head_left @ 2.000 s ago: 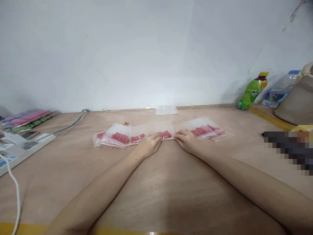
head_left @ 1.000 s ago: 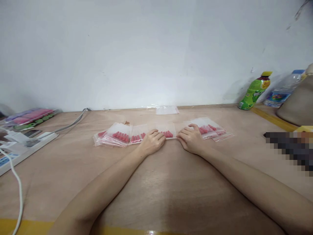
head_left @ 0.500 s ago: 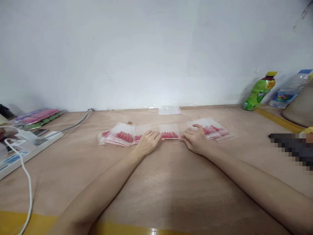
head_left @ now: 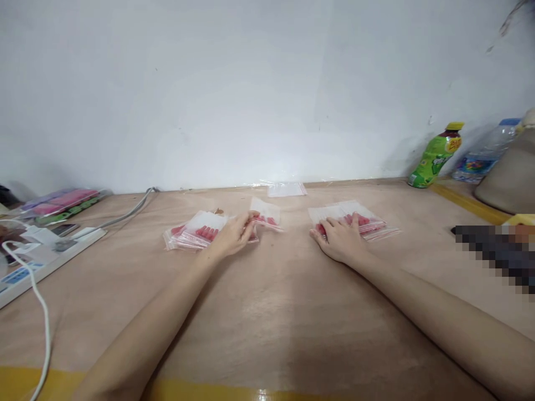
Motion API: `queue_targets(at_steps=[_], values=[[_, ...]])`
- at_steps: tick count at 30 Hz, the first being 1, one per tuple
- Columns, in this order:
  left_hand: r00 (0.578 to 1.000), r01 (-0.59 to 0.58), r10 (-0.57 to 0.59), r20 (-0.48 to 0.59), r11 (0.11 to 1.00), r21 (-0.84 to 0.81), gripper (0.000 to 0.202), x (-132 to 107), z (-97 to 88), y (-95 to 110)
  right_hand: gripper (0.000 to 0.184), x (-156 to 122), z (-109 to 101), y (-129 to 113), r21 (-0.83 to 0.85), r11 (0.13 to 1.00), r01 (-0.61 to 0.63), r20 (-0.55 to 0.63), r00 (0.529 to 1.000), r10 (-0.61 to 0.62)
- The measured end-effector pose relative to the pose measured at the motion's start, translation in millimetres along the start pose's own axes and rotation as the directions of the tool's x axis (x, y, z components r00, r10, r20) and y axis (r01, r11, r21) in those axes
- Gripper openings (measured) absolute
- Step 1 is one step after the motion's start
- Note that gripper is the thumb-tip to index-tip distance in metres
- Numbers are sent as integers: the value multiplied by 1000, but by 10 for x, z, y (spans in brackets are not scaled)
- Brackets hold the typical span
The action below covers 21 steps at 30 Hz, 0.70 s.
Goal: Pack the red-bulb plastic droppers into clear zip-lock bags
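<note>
My left hand (head_left: 236, 235) pinches a small clear zip bag (head_left: 266, 210) of red capsule-shaped pieces at its near left side; the bag is tilted up. Part of another bag shows beneath those fingers. Just left of the hand lies a fanned stack of similar bags (head_left: 196, 229), the red pieces lined up in a row in the top one. My right hand (head_left: 340, 239) lies with fingers spread flat on a bag at the left side of the right-hand pile of bags (head_left: 365, 220). The fingers cover part of that bag's red pieces.
A flat bag (head_left: 286, 190) lies by the wall. On the left are a power strip (head_left: 79, 239) with cables and a pack of coloured rolls (head_left: 62, 203). A green bottle (head_left: 437, 156), a clear bottle (head_left: 480, 159) and a large container (head_left: 507, 178) stand right.
The bag that lay between my hands is gone from there; a bag now lies under my right hand at the right pile. My left hand has shifted left and raised a bag. The view turned slightly.
</note>
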<state>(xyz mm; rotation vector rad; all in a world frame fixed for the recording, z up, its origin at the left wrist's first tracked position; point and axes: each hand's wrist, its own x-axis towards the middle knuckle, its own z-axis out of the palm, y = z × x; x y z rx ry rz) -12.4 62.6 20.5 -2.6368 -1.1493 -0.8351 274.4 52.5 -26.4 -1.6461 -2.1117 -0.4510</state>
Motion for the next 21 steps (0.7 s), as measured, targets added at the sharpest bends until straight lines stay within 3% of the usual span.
queue_targets(at_steps=[4, 8, 12, 16, 21], values=[[997, 28, -34, 70, 996, 85, 16, -265, -284, -215, 39, 11, -22, -207, 103, 991, 82, 23, 996, -85], [989, -15, -13, 148, 982, 187, 15, -493, -462, -337, 37, 74, 12, -516, 203, 971, 124, 66, 988, -140], [995, -36, 7, 102, 959, 280, 15, -555, -537, -306, 40, 174, 41, -815, 238, 965, 108, 99, 986, -135], [995, -81, 61, 81, 956, 283, 18, -408, -407, -84, 46, 211, 69, -897, 245, 965, 96, 61, 992, -114], [960, -254, 223, 171, 948, 193, 26, -59, 2, 248, 62, 136, 50, -587, 274, 940, 203, -50, 979, -197]])
